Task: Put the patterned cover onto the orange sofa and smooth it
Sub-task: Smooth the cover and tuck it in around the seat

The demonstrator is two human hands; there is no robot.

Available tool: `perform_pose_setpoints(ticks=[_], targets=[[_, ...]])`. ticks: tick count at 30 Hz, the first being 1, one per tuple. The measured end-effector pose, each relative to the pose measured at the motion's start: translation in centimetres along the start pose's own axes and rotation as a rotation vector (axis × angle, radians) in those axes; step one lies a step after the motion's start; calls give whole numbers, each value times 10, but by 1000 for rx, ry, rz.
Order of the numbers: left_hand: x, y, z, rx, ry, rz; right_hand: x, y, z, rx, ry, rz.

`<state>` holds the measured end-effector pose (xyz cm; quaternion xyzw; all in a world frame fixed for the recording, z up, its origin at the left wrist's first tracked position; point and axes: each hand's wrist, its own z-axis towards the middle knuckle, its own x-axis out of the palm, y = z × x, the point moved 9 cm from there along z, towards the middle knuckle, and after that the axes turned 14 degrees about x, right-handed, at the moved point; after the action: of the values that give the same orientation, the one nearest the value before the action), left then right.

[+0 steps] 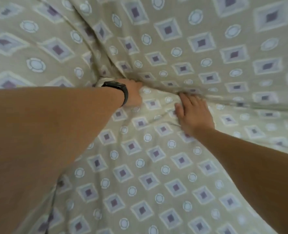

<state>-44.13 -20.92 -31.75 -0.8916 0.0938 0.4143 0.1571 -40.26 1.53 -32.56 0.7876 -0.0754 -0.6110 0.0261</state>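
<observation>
A black wristwatch encircles the wrist directly behind the left hand. Its band runs across the wrist; the dial face cannot be made out.

Both forearms bare, reaching forward and converging, hands near each other but apart. Left hand: black band on the wrist, only the back of the hand shows, fingers out of sight ahead of it, so grip can't be read. Right hand: palm down, fingers straight and slightly spread pointing forward, thumb out toward the left hand, wrist roughly in line with the forearm.
</observation>
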Motion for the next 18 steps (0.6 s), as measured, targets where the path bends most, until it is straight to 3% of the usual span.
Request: perform_pose_setpoints(ticks=[2,5,8,11,13,15,16,18], targets=[[-5,0,5,-35,17,-43,-3,4,23,15,43,0],[-2,2,11,-58,-21,-108,4,0,48,114,255,4],[4,6,23,-73,-4,-146,5,-6,61,159,279,5],[10,6,28,-92,42,-111,-1,-1,55,57,168,93],[7,6,31,-118,14,49,-23,-6,27,-142,-37,238],[4,-17,23,-183,-85,152,-39,-38,-17,-277,-250,201],[11,-46,20,-132,-132,191,-36,-62,-38,-303,-282,142],[37,-144,18,153,-130,180,-28,-125,-67,-264,-273,31]])
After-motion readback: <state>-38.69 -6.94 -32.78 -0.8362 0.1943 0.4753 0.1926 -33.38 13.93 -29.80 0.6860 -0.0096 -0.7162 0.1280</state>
